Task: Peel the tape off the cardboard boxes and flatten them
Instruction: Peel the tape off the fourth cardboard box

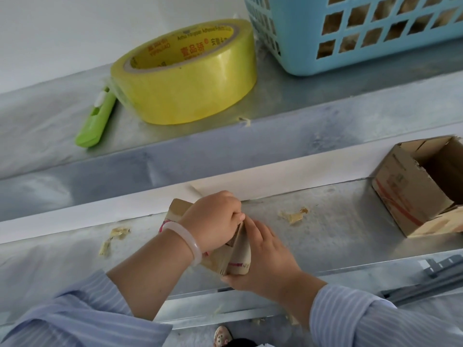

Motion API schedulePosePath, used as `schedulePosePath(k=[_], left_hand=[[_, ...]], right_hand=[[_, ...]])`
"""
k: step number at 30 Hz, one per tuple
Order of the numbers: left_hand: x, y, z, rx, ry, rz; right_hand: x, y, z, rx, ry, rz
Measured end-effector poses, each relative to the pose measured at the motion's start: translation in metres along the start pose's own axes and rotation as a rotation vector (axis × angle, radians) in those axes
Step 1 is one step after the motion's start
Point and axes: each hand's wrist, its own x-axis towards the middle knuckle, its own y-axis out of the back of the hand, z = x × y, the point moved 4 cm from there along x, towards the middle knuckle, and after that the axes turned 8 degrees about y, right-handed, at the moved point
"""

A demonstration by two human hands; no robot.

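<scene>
Left hand [213, 221] curled over top of box [239, 256], gripping it. Right hand [265, 261] clasps box's near end (thumb underneath), box wedged between both hands. Open box [413, 189] well right of right hand.

Tape roll [185, 78] on upper shelf [300, 96], knife [96, 118] left, basket [313, 65] right; open box [406, 194] lower shelf [325, 234] right.

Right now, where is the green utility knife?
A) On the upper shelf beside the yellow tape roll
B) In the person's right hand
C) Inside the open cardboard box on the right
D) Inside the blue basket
A: the green utility knife lies on the upper shelf beside the yellow tape roll, while the left hand and right hand both hold the small cardboard box.
</scene>
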Motion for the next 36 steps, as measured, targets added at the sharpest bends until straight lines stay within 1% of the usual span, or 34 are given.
schedulePosePath(k=[3,6,9,13,15,18,23,28,36], left_hand=[[-0.006,0.004,-0.007,-0.119,-0.031,0.076],[-0.016,0.014,-0.018,-0.274,-0.017,0.272],[-0.031,0.021,-0.028,-0.356,-0.01,0.422],[-0.055,0.027,-0.036,-0.352,-0.012,0.518],[-0.064,0.03,-0.039,-0.304,-0.022,0.532],[-0.072,0.032,-0.041,-0.116,-0.04,0.558],[-0.08,0.021,-0.045,0.045,-0.018,0.615],[-0.083,0.019,-0.062,0.052,-0.006,0.564],[-0.083,0.023,-0.07,0.011,0.025,0.49]], right_hand=[[-0.001,0.003,-0.001,0.053,0.024,0.005],[0.002,0.01,-0.003,0.105,0.045,0.051],[0.009,0.024,-0.005,0.001,0.118,0.126],[0.017,0.037,-0.011,-0.091,0.259,0.215],[0.021,0.041,-0.014,-0.125,0.325,0.225],[0.026,0.044,-0.017,-0.205,0.403,0.224],[0.027,0.037,-0.024,-0.3,0.437,0.176],[0.031,0.029,-0.028,-0.36,0.471,0.107],[0.035,0.023,-0.032,-0.41,0.475,0.072]])
